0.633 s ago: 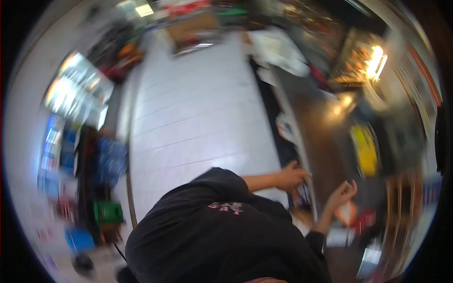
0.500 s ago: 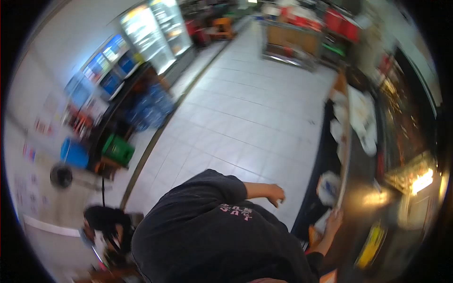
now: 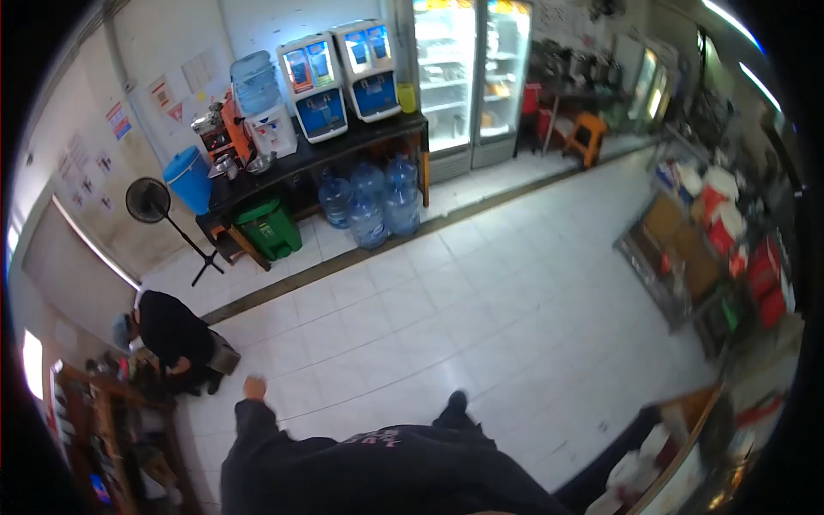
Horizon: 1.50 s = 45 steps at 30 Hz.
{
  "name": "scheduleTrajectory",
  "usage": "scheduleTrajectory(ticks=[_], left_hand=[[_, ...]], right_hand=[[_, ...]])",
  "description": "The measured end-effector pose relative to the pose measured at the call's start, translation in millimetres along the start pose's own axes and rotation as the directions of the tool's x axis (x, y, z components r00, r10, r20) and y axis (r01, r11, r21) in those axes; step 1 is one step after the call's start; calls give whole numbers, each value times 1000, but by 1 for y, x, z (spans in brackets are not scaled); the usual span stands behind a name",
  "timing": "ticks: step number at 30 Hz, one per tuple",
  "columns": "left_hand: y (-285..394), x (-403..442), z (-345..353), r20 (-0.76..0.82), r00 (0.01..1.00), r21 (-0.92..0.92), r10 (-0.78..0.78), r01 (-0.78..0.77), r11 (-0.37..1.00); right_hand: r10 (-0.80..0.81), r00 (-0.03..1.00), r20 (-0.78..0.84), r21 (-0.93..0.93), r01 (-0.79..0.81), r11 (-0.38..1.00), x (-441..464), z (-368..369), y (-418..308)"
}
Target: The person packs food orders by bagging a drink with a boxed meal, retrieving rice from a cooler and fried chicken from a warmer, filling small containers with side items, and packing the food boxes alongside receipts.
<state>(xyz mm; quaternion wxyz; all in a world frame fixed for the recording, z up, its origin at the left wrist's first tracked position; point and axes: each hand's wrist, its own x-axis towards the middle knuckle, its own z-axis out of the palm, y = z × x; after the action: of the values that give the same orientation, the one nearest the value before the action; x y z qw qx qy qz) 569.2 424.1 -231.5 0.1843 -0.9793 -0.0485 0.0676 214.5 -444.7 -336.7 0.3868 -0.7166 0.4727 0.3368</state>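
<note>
my left grip (image 3: 255,388), bare and blurred, extends from a dark long sleeve (image 3: 256,421) at lower left, above the white tiled floor (image 3: 386,330); how far it is open, and whether it has hold of anything, i cannot tell. my right grip lies outside the view. nearest the left grip is a grey box-shaped object (image 3: 225,354), set behind a bent-over co-worker in dark clothing (image 3: 176,330); a gap separates it from my fingers. lower left: brown wooden rack (image 3: 107,412). lower centre: my dark shoe (image 3: 457,400). upper left: dark wooden counter (image 3: 313,154), bearing two white-and-blue dispensers (image 3: 322,113); beneath it, a green plastic bin (image 3: 270,230) and several large clear-blue water bottles (image 3: 369,221). beside the counter's left end: black pedestal fan (image 3: 148,200). right of the counter: lit glass-doored refrigerator (image 3: 479,86).
</note>
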Motion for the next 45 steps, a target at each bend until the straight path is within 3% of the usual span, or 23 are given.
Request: scheduleTrajectory(ticks=[1, 2, 5, 6, 7, 8, 9, 11, 12, 13, 14, 18, 20, 22, 24, 26, 29, 33, 37, 40, 41, 43, 45], left_hand=[[12, -37, 1, 479, 874, -106, -78, 146, 984], [25, -50, -9, 639, 763, -178, -93, 265, 948], [96, -48, -48, 716, 698, -423, 13, 419, 803], [120, -36, -59, 722, 691, -470, 42, 445, 762], [144, -22, -70, 724, 687, -504, 61, 467, 727], [165, -8, -77, 730, 679, -529, 82, 485, 696], [187, 10, -80, 736, 669, -547, 101, 500, 671], [229, 58, -81, 746, 649, -575, 151, 514, 637], [250, 89, -79, 744, 643, -589, 181, 504, 632], [269, 125, -74, 741, 637, -601, 212, 488, 633], [286, 165, -73, 732, 633, -616, 252, 458, 640], [350, 356, -74, 596, 650, -740, 472, 215, 638], [382, 488, -88, 404, 674, -829, 619, -17, 559], [443, 657, -107, 525, 624, -594, 578, -217, 774], [477, 814, -147, 256, 708, -566, 658, -442, 696], [523, 935, -312, 126, 848, -773, 515, -242, 587], [587, 1109, -441, -253, 922, -869, 293, -350, 350], [652, 1249, -595, -548, 821, -778, 160, -570, 264], [668, 1386, -698, -741, 670, -617, -42, -655, 437], [654, 1465, -763, -811, 536, -543, -236, -540, 642], [646, 1490, -786, -763, 563, -620, -318, -499, 605], [625, 1531, -820, -682, 622, -725, -384, -508, 466], [614, 1588, -834, -622, 638, -782, -454, -486, 390]], right_hand=[[-29, 998, -49, -91, 25, 996, 42, -47, -25], [-64, 993, -98, -189, 45, 981, 85, -92, -52], [-374, 857, -356, -595, 100, 797, 232, -243, -178], [-470, 740, -482, -552, 160, 818, 289, -282, -244], [-363, 588, -723, 111, 618, 778, 362, -302, -323], [-715, 326, -618, -531, 497, 686, 383, -340, -428], [-853, 240, -464, -686, 512, 517, 404, -365, -527], [-698, 512, -500, 3, 807, 590, 424, -356, -732], [-857, 202, -474, -94, 956, 277, 458, -340, -806], [-878, 287, -383, -221, 894, 389, 399, -321, -884], [-945, 142, -295, -243, 945, 217, 343, -298, -940], [-957, 257, 133, 240, 929, 283, 302, -231, -1006], [-773, 628, 90, 57, 771, 634, 377, -206, -959], [-785, 610, 108, -108, 792, 601, 422, -194, -872], [-431, 816, 384, 503, 207, 839, 397, -220, -830], [-241, 922, 303, 216, 180, 960, 392, -258, -809], [-51, 982, 181, -76, 66, 995, 410, -323, -805], [-83, 990, 117, -449, 127, 884, 487, -404, -844], [-572, 810, 131, -849, 389, 357, 633, -479, -981], [-751, 586, -306, -547, 537, 642, 711, -509, -1242], [-676, 669, -311, -411, 546, 730, 688, -521, -1338], [-749, 528, -401, 12, 820, 572, 643, -518, -1478], [-872, 381, -308, -86, 901, 425, 599, -509, -1583]])
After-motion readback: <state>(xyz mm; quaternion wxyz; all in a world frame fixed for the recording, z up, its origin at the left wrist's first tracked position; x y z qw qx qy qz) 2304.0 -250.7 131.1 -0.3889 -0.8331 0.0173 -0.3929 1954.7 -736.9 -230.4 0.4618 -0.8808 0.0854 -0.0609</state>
